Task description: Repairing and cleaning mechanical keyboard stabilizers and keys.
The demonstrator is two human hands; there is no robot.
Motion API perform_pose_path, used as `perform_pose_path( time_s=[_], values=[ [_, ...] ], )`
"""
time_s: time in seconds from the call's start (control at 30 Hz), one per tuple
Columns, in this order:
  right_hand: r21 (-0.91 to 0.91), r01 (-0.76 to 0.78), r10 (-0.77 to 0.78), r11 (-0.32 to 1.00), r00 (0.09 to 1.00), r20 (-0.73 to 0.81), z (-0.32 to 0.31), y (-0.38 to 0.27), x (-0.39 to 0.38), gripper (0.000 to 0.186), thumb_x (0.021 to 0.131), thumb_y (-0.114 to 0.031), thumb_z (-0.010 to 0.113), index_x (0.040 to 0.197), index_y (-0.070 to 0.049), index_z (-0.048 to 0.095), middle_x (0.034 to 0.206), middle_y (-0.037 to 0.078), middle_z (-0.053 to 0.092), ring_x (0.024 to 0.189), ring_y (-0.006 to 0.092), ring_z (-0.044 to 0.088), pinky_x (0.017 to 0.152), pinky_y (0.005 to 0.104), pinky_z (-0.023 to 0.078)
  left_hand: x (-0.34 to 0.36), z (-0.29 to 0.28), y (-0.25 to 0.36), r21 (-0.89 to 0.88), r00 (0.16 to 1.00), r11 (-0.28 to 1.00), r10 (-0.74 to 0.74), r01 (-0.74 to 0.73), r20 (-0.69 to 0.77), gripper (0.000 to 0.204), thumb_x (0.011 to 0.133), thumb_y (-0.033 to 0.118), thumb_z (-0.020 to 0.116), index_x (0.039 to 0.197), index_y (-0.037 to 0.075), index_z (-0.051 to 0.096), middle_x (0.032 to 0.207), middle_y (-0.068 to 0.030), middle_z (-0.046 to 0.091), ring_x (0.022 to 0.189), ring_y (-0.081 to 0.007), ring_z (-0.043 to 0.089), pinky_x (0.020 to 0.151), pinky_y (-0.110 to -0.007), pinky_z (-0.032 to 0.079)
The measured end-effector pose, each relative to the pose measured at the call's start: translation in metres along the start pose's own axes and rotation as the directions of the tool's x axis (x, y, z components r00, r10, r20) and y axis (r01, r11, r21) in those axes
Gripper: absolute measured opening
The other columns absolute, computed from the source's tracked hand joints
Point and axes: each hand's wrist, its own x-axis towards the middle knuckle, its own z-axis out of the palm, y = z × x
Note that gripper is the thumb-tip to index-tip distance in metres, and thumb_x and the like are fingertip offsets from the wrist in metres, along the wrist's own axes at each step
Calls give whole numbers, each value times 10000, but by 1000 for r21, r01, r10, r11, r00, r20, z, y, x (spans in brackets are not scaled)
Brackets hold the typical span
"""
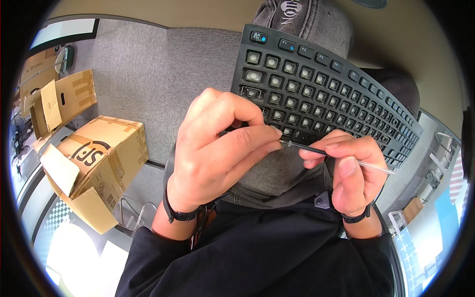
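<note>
A black computer keyboard [341,91] lies slanted across my lap. Most of its keycaps are off, showing pale round switch domes; the top row of function keys still has its caps. Over its near edge, my right hand [354,166] holds a thin pen refill [310,148], with a dark ink section and a clear tail sticking out to the right. My left hand [217,136] is closed, thumb and fingertips pinched at the refill's tip. Whether anything else small sits in that pinch is hidden.
A large open cardboard box [106,158] stands on the left, and another open carton [67,101] sits behind it. A tan tabletop [208,12] edge runs across the top. Grey carpet [133,64] covers the floor. Grey jeans [267,173] lie under the keyboard.
</note>
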Motion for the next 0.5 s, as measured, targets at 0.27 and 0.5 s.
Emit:
perform_pose_path(
  time_s=[0.27,0.5],
  values=[
    [-48,41,-43,998,999,-26,-11,-1,-3,181,1010,-52,549,1108,81,624,973,253,731,818,248,727,724,342,610,-11,-5,-9,-96,940,976,-215,196,-265,108,879,-63,646,930,26,611,914,-96,580,820,-192,559,727,-315,456],
    [-494,228,-198,839,974,112,-15,-2,3,147,893,50,653,1039,69,647,921,233,726,746,304,720,670,350,580,-7,-10,-15,-452,702,829,-535,330,-470,32,992,8,614,986,-19,598,959,-64,597,861,-110,564,769,-239,457]
  ],
)
